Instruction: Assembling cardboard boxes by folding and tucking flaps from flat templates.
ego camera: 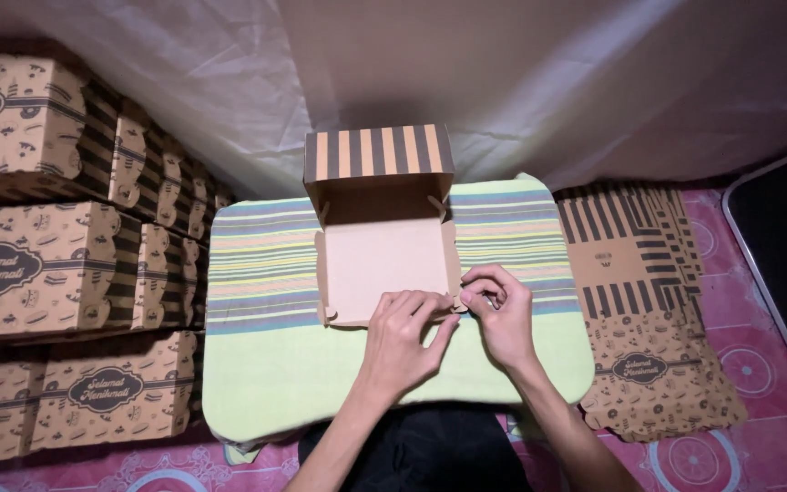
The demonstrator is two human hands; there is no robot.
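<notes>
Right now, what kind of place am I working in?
Probably a home or small makeshift box-folding spot on the floor. Both hands fold an open cardboard box on a striped cloth-covered low table, with assembled boxes stacked left and flat blanks right.

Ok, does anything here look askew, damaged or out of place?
Nothing stands out. The open cardboard box sits square on the striped cloth; both hands, left hand and right hand, pinch its near right corner.
</notes>
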